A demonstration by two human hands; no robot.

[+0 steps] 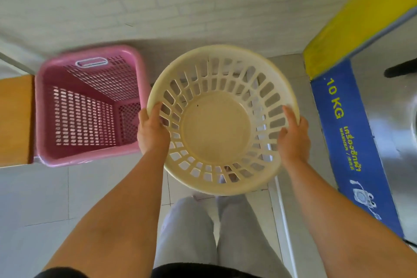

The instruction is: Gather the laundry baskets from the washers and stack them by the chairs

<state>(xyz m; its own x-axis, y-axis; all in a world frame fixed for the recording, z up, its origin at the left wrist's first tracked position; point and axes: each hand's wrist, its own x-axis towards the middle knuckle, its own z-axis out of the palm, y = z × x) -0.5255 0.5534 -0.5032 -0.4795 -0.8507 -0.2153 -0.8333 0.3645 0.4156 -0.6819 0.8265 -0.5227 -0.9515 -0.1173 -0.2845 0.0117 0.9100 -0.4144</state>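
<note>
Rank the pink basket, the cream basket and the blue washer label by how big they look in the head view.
1. Cream basket and pink basket: too alike; the cream one is held nearer.
2. Blue washer label.

A round basket (pixel 222 120) is held above the floor (pixel 45 198), the left hand (pixel 152 130) on its left rim and the right hand (pixel 293 135) on its right rim. Just to its left, a square basket (pixel 89 106) stands on the floor with its far side close to the wall (pixel 158 0). A wooden bench (pixel 15 120) sits against that basket's left side. A washer (pixel 383 131) stands to the right of the round basket, and the person's legs (pixel 216 232) are below it.
</note>
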